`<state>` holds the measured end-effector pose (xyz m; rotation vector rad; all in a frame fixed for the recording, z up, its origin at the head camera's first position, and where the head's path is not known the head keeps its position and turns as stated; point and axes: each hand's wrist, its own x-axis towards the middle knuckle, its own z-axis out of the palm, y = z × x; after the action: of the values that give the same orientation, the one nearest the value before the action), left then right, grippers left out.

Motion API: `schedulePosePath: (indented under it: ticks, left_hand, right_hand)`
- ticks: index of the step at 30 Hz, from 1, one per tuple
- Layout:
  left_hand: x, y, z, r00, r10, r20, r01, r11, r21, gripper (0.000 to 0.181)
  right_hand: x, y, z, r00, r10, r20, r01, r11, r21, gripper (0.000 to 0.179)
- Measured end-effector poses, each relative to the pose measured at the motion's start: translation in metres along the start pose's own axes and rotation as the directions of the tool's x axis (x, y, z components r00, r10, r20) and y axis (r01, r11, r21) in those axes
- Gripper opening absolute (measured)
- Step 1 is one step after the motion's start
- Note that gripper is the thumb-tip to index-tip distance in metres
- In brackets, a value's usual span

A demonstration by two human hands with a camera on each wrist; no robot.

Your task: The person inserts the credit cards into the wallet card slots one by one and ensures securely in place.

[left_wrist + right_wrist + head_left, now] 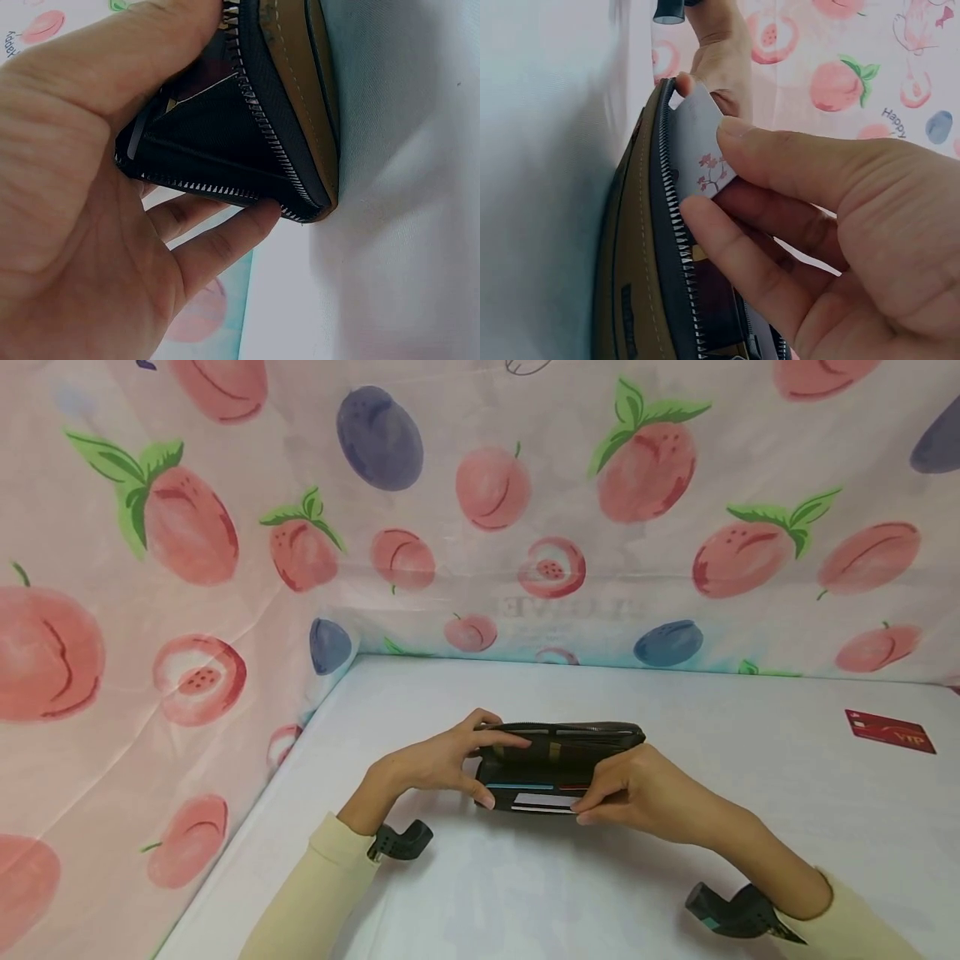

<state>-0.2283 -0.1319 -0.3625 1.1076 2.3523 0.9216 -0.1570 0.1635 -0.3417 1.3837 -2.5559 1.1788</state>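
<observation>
A dark zip-around wallet (517,770) with a brown outside (304,97) stands unzipped on the table. My left hand (442,760) grips its left end, thumb at the near edge and a finger reaching inside. At the near side, my right hand (645,793) pinches a white card (543,802) between thumb and fingers. The card, printed with a small reddish blossom branch, lies partly inside the wallet in the right wrist view (694,139). Behind it, the edges of a blue card (517,787) and a red card (573,787) show in the slots.
A red card marked VIP (892,732) lies flat on the white table (525,893) at the far right. Fruit-printed cloth (491,489) hangs along the back and left sides. Black camera mounts (405,841) sit on both wrists.
</observation>
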Motion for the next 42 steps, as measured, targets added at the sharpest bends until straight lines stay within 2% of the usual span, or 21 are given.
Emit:
schedulePosePath:
  ticks: [9,13,20,26,31,36,42]
  left_hand:
    - [0.000,0.000,-0.001,1.000,0.003,-0.003,-0.003,1.000,0.000,0.078]
    - [0.000,0.000,-0.002,1.000,0.012,-0.001,-0.012,1.000,0.012,0.078]
    - [0.000,0.001,-0.003,1.000,0.025,-0.002,-0.025,0.999,0.025,0.077]
    - [0.000,-0.001,-0.002,1.000,0.010,-0.001,-0.010,1.000,0.021,0.078]
    - [0.000,-0.001,-0.001,1.000,0.009,0.003,-0.009,1.000,0.017,0.078]
    - [0.000,0.000,-0.002,1.000,0.019,0.001,-0.019,1.000,0.018,0.077]
    - [-0.001,0.000,-0.001,1.000,-0.009,0.006,0.009,1.000,0.020,0.077]
  right_hand:
    - [0.006,0.006,0.008,0.999,-0.053,-0.004,0.053,0.999,-0.002,0.012]
    - [0.007,0.005,0.010,0.999,-0.047,0.009,0.047,0.999,-0.007,0.010]
    - [0.004,0.000,0.002,0.999,-0.043,-0.007,0.043,0.996,-0.080,0.014]
    - [0.007,0.001,0.011,0.996,-0.093,-0.009,0.092,0.991,-0.094,0.011]
    - [0.008,0.002,0.014,0.995,-0.099,-0.009,0.097,0.989,-0.114,0.011]
    - [0.005,-0.004,0.005,0.993,-0.114,-0.033,0.105,0.975,-0.194,0.017]
    - [0.009,-0.001,0.015,0.990,-0.137,-0.033,0.130,0.979,-0.154,0.015]
